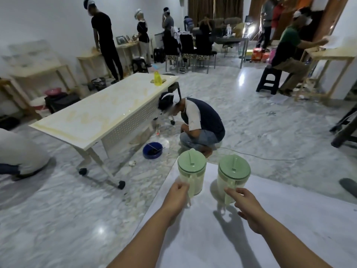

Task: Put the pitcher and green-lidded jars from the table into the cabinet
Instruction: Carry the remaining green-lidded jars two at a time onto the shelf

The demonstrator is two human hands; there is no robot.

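Both forearms are stretched over the white counter (270, 219). The handle of the left green-lidded jar (191, 171) is gripped by the left hand (176, 198); the handle of the right green-lidded jar (232, 176) is pinched by the right hand (245, 205). Both jars are seen upright near the counter's far edge.

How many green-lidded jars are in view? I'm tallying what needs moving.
2: left jar at the left hand, right jar at the right hand, both near the table edge. No others visible.
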